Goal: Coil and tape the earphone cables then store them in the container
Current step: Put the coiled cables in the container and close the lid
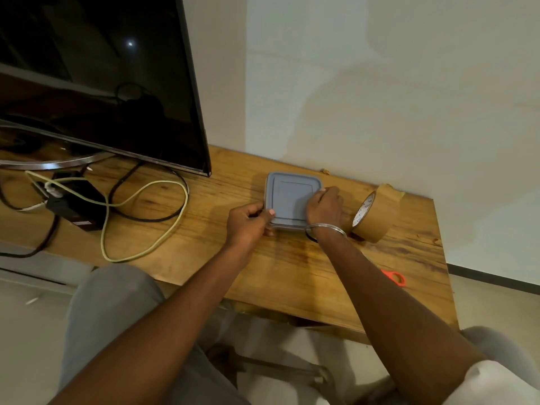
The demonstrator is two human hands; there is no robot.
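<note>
Grey-lidded container [290,200] on the desk [292,273] near the wall, lid on. My left hand [248,220] pinches its near-left corner; my right hand [324,207] curls over its right edge. Brown tape roll [377,220] just beside, to the right. No earphone cables in view; cannot tell if stored inside. Judgement: lid being pressed shut or opened, so task either nearly done or barely begun

Television [102,83]: dark screen, upright on table's [292,273] left part.
Yellow-green cable [146,250]: looped on table, crossing black box [76,207].
Table: wooden, set against pale wall [380,83].
</note>
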